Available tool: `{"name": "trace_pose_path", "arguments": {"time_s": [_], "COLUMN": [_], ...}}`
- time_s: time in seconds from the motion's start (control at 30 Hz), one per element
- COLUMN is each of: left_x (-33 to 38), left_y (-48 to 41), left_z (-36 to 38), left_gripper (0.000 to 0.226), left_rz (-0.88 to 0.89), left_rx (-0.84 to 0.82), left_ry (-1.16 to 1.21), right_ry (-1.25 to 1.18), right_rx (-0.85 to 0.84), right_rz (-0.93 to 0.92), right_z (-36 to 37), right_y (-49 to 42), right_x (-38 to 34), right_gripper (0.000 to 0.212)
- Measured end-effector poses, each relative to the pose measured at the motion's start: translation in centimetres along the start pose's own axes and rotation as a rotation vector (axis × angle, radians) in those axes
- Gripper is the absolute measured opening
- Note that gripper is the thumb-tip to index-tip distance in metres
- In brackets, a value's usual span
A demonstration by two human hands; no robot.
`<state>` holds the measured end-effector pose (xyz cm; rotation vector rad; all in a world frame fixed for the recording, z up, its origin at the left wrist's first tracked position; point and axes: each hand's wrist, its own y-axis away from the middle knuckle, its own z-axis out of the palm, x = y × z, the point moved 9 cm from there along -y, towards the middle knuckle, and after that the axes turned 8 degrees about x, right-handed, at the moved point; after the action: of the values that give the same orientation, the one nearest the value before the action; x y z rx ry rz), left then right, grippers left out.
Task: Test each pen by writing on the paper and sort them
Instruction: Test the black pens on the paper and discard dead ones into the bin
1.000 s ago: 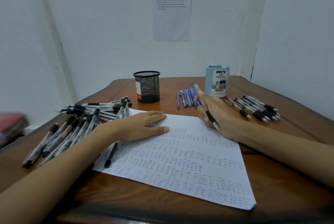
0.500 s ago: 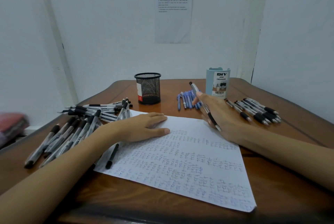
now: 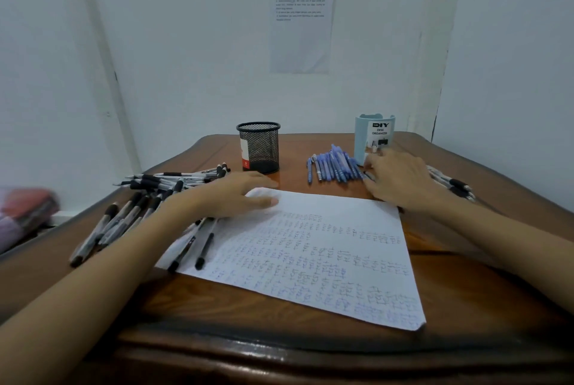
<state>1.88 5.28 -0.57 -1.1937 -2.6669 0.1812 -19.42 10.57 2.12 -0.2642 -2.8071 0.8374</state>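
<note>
A white paper (image 3: 310, 248) covered in blue test scribbles lies on the wooden table (image 3: 279, 341). My left hand (image 3: 230, 195) presses flat on the paper's top left corner. My right hand (image 3: 400, 179) lies palm down just beyond the paper's top right corner, fingers stretched toward a row of blue pens (image 3: 332, 167). A dark pen end (image 3: 369, 175) shows under its fingertips. Several black-grip pens (image 3: 124, 216) are heaped at the left. Two of them (image 3: 198, 241) lie on the paper's left edge. More black-grip pens (image 3: 453, 184) lie behind my right wrist.
A black mesh cup (image 3: 259, 148) stands at the back centre. A pale blue desk organizer (image 3: 374, 136) stands at the back right, right beside my right hand. A printed sheet (image 3: 301, 24) hangs on the wall. A blurred red bundle (image 3: 21, 210) sits off the table's left side.
My right hand, which held a black-grip pen upright over the paper, has moved back and down to the table beside the blue pens. The left hand stays on the paper.
</note>
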Motion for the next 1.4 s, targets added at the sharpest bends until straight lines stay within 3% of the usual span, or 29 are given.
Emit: {"name": "trace_pose_path", "arguments": {"time_s": [0.07, 0.2, 0.33, 0.47, 0.9, 0.93, 1.03, 1.13, 1.23, 1.3, 1.4], "left_x": [-1.9, -4.8, -7.2, -9.3, -9.7, -9.7, -8.9, -6.2, -2.6, -0.5, 1.6], "left_y": [0.2, 1.9, 5.4, 8.2, 8.8, 8.8, 8.4, 7.0, 4.7, 3.0, 0.8], "left_z": [-1.3, -2.9, -3.7, -3.5, -2.5, -2.6, -3.1, -3.4, -2.8, -2.0, -0.2], "left_gripper": [0.046, 0.041, 0.042, 0.046, 0.047, 0.047, 0.045, 0.043, 0.043, 0.044, 0.048], "left_rz": [-0.051, -0.14, -0.209, -0.256, -0.285, -0.288, -0.276, -0.203, -0.114, -0.055, 0.009], "left_rx": [0.042, 0.048, 0.062, 0.072, 0.105, 0.106, 0.126, 0.124, 0.081, 0.045, -0.029], "left_ry": [-0.057, -0.14, -0.135, -0.156, -0.088, -0.097, -0.117, -0.101, -0.097, -0.116, -0.124], "right_ry": [-0.159, -0.477, -0.523, -0.58, -0.518, -0.501, -0.479, -0.564, -0.766, -0.95, -1.31], "right_rx": [0.057, 0.005, 0.128, 0.204, 0.465, 0.478, 0.489, 0.44, 0.377, 0.208, -0.116], "right_rz": [-0.117, -0.428, -0.758, -0.953, -1.149, -1.143, -1.024, -0.872, -0.591, -0.38, -0.084], "right_z": [-1.6, -2.7, -4.3, -5.1, -6.4, -6.3, -6.1, -5.8, -5.6, -4.5, -2.3], "right_y": [0.2, 1.7, 2.5, 2.9, 4.8, 4.7, 3.4, 2.0, 1.1, 0.8, 1.3], "right_x": [-3.9, -13.6, -20.9, -23.7, -22.8, -22.6, -21.0, -17.9, -12.9, -9.7, -6.2], "right_gripper": [0.027, 0.026, 0.042, 0.036, 0.019, 0.014, 0.025, 0.012, 0.022, 0.018, 0.081]}}
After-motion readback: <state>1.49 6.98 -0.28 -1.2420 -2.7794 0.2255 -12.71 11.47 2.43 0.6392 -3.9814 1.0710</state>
